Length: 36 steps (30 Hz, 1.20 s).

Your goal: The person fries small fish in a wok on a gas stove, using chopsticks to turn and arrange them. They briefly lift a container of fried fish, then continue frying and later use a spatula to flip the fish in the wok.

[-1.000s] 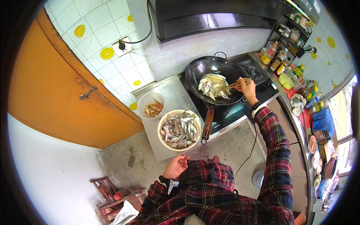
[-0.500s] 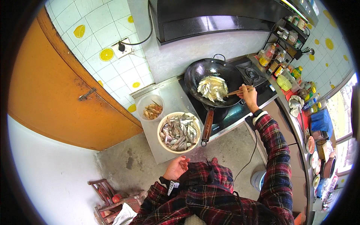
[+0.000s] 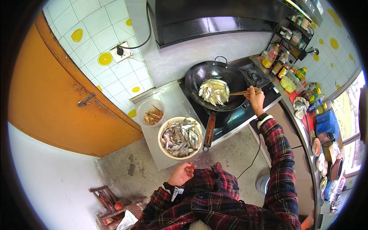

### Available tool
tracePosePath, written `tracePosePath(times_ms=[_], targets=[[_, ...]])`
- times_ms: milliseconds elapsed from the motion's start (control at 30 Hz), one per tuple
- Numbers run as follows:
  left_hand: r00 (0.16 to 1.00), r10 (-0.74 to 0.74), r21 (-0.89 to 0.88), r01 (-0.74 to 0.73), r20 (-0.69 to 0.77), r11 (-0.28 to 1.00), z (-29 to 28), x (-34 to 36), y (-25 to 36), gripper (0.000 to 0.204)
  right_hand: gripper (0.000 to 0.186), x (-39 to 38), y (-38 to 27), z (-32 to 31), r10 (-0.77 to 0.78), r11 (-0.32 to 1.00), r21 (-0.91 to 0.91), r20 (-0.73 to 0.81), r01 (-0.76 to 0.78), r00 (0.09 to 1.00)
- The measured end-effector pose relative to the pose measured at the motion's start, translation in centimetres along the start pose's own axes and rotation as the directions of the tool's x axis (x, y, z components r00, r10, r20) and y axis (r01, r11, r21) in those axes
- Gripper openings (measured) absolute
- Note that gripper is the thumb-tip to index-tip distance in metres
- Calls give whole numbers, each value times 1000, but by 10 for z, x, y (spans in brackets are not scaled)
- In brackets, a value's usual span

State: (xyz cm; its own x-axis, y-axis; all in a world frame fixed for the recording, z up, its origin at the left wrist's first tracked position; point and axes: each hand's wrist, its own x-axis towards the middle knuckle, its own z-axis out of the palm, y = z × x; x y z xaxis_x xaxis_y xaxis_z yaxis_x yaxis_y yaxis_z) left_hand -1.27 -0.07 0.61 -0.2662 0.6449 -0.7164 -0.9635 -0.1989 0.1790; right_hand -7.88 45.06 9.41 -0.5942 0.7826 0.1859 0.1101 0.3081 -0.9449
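My right hand (image 3: 255, 99) is closed around a pair of wooden chopsticks (image 3: 238, 93), whose tips reach the small fish (image 3: 214, 92) frying in oil. Those fish lie in a black wok (image 3: 195, 78) with a wooden handle (image 3: 209, 131) that points toward me. Near my waist, below the counter's front edge, my left hand (image 3: 181, 173) hangs with loosely curled fingers and nothing in it. Closest to it is a cream basket (image 3: 161, 148) piled with raw small fish (image 3: 181, 137). Behind the basket stands a clear plastic tub (image 3: 141, 111) holding browned fish (image 3: 153, 115).
A black range hood (image 3: 218, 27) overhangs the stove (image 3: 230, 128). Sauce bottles (image 3: 271, 55), a spice rack (image 3: 293, 36) and a ladle (image 3: 300, 105) line the right counter. An orange door (image 3: 57, 96) is at left; a bucket (image 3: 263, 184) and wooden chair (image 3: 109, 203) stand on the floor.
The chopsticks have shifted slightly within the wok, to the edge of the fish. The whole view has moved a little; my left hand stays beside my waist.
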Motion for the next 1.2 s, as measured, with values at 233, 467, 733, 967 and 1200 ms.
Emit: tracePosePath(times_ms=[233,467,733,967,1200], targets=[[997,-35,23,34,70,999,21,12,-18,14,28,28,16,15,-11,999,51,186,2,983],[972,229,28,-231,61,973,104,16,-51,22,28,42,4,-16,-131,985,157,397,73,908],[80,946,949,-66,313,-309,174,-7,-51,41,38,49,23,-84,-78,917,385,431,-104,899],[275,952,940,269,134,-210,177,51,-25,34,38,30,53,-122,81,784,562,329,-264,941],[207,977,869,474,48,-144,176,73,-19,33,39,22,61,-151,184,682,688,168,-249,969]])
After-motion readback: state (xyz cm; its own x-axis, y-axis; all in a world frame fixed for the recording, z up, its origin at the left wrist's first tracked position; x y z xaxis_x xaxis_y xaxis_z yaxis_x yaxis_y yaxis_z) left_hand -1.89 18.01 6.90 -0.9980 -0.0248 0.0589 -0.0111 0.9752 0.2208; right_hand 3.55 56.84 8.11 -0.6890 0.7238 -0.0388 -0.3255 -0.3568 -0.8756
